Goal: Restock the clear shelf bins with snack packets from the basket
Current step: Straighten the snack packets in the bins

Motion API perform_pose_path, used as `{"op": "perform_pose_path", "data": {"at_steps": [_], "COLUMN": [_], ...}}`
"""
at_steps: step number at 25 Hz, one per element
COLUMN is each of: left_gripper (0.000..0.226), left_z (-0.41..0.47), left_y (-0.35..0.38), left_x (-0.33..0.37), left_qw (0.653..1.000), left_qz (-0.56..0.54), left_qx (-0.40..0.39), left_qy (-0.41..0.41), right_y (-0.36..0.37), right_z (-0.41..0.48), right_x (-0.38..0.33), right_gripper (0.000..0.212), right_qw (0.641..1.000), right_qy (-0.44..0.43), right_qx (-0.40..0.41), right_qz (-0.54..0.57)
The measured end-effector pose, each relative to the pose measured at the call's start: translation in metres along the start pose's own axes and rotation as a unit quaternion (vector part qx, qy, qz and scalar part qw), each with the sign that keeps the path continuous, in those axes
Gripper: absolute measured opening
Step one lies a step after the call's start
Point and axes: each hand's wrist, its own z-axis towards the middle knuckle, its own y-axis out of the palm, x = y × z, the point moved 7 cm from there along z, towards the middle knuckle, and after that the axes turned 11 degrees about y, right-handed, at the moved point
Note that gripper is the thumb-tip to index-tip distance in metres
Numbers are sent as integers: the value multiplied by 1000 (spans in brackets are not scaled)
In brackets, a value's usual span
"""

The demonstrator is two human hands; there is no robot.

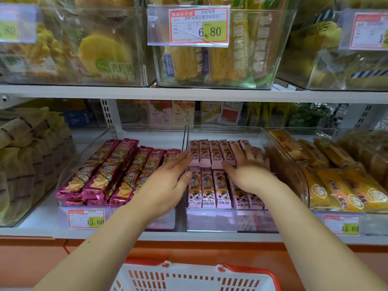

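Observation:
A clear bin (241, 131) on the lower shelf holds two rows of pale pink snack packets (207, 190). My left hand (168, 181) lies flat with straight fingers against the left side of the pink packets, at the bin's left wall. My right hand (245, 166) rests palm down on the packets at the right, fingers spread and blurred. Neither hand holds a packet. The red and white basket (189, 278) is at the bottom edge, below my forearms; its contents are out of view.
To the left is a clear bin of magenta packets (109, 173); to the right a bin of yellow packets (340, 185). Brown packets (27, 156) fill the far left. An upper shelf board (189, 94) with more bins hangs above. Price tags (86, 219) line the shelf front.

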Motion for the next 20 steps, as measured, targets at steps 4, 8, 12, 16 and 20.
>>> {"op": "perform_pose_path", "data": {"at_steps": [4, 8, 12, 16, 20], "left_gripper": [49, 49, 49, 49, 50], "left_z": [0, 0, 0, 1, 1], "left_y": [0, 0, -2, -1, 1], "left_x": [1, 2, 4, 3, 0], "left_qw": [1000, 1000, 1000, 1000, 1000], "left_qz": [-5, 0, 3, -1, 0], "left_qx": [2, 4, 2, 5, 4], "left_qy": [1, 1, 2, 5, 7], "right_y": [9, 10, 1, 12, 21], "right_z": [-4, -6, -16, -31, -27], "right_x": [3, 1, -10, -38, -45], "right_gripper": [71, 71, 67, 62, 63], "right_qw": [999, 999, 998, 992, 993], "right_qy": [6, -5, -49, -118, -111], "right_qx": [-36, -26, 26, 7, -24], "right_qz": [37, 37, -4, 36, 20]}}
